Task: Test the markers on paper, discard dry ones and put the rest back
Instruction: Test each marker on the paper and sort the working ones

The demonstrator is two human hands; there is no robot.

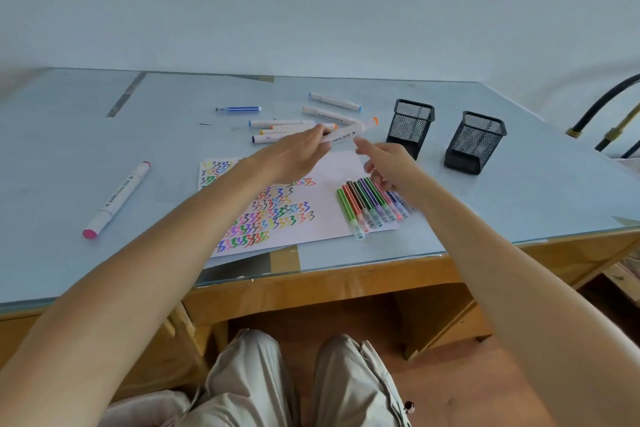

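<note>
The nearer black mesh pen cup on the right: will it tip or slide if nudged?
The nearer black wire-mesh pen cup looks empty and light, so it would probably slide on the smooth glass tabletop. It stands tall on a narrow base; a high push may tip it.

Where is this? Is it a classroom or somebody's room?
Probably a plain study or work desk; I can't tell which room. A wooden desk with a glass top stands against a bare wall, with two black mesh pen holders, and a paper covered in marker squiggles.
</note>
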